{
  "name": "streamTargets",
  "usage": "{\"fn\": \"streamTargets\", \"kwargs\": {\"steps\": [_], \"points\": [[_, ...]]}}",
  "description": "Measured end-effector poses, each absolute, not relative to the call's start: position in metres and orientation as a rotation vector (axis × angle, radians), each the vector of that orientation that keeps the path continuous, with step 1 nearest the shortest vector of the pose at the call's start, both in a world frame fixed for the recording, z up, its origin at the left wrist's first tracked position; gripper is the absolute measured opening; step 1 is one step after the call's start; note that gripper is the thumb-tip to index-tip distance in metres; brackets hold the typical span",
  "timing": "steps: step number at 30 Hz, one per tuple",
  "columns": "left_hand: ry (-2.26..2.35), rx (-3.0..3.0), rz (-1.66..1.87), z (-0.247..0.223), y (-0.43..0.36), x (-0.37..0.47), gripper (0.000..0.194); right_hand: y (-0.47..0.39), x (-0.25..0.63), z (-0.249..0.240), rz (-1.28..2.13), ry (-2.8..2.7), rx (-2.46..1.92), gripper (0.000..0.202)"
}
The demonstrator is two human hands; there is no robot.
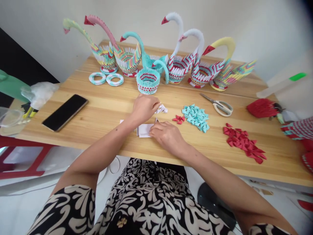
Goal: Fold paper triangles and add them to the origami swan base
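Overhead, a pale wooden table [102,114] meets a white wall — a black phone [65,112] lies well left of the left hand [144,107], paper swans [127,58] beyond it. That hand curls loosely, fingertips beside small white folded pieces [162,109]. Flat white paper [144,130] lies under the right hand [167,135], fingers pressing it — teal pieces [196,117] lie to its right.

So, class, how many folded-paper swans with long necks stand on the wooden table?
6, in a row along the table's far edge: green-necked, pink, teal, two white, yellow.
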State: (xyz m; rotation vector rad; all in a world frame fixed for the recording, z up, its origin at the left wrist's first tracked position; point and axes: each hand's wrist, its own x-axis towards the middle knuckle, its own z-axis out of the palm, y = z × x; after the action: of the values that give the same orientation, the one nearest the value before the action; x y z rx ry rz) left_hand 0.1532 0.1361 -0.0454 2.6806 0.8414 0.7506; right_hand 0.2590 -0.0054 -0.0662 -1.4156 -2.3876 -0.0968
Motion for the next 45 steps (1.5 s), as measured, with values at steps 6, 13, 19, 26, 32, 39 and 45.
{"fn": "streamTargets", "kwargs": {"steps": [6, 13, 19, 26, 32, 39, 45], "points": [[0.716, 2.315, 0.772, -0.04, 0.131, 0.152, 0.032, 0.007, 0.272, -0.061, -0.029, -2.25, -1.465, 0.029], [0.492, 1.862, 0.66, -0.028, 0.126, 0.149, 0.05, 0.031, 0.335, -0.034, 0.412, -1.816, -1.553, 0.02], [0.657, 1.782, 0.744, -0.035, 0.124, 0.156, 0.029, 0.03, 0.345, -0.041, 0.415, -1.732, -1.478, 0.025], [0.718, 1.395, 0.79, -0.034, 0.119, 0.158, 0.032, 0.018, 0.353, -0.048, 0.158, -1.749, -1.308, 0.022], [0.645, 1.44, 0.7, -0.032, 0.107, 0.161, 0.031, 0.019, 0.344, -0.051, 0.339, -1.581, -1.22, 0.016], [0.593, 1.826, 0.717, -0.03, 0.103, 0.158, 0.039, 0.015, 0.342, -0.05, 0.565, -1.264, -1.306, 0.026], [0.649, 1.947, 0.85, -0.035, 0.098, 0.163, 0.02, 0.015, 0.339, -0.051, 0.629, -1.277, -1.295, 0.039]]}}
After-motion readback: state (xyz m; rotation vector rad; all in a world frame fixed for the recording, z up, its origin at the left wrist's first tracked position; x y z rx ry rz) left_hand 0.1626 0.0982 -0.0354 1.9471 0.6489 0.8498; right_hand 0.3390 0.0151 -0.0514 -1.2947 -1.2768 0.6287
